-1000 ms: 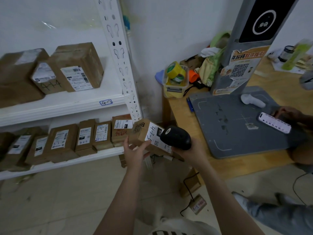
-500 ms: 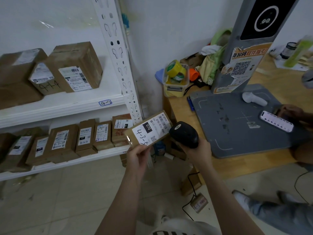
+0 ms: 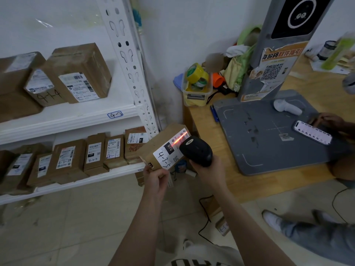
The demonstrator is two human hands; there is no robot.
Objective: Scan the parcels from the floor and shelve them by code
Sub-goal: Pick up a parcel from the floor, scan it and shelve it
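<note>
A small brown cardboard parcel (image 3: 159, 148) with a white label marked "4-3-5" is held up in front of the shelf. My left hand (image 3: 155, 179) grips its lower corner. My right hand (image 3: 208, 169) holds a black handheld scanner (image 3: 196, 150) just right of the parcel. A red scan line glows across the barcode at the label's top. A white metal shelf unit (image 3: 76, 118) on the left holds brown parcels on two levels, with a tag "4-2" on the upper board's edge.
A wooden desk (image 3: 249, 181) on the right carries a grey scanning stand (image 3: 269, 135), a phone, a white scanner and a tub of tape rolls (image 3: 197, 83). Another person's hand and legs are at the right edge. A small parcel (image 3: 222, 226) and a black cable lie on the tiled floor.
The parcel was turned so its label faces up, then tilted with the barcode toward the scanner. The scanner closed in and its red line now lights the barcode.
</note>
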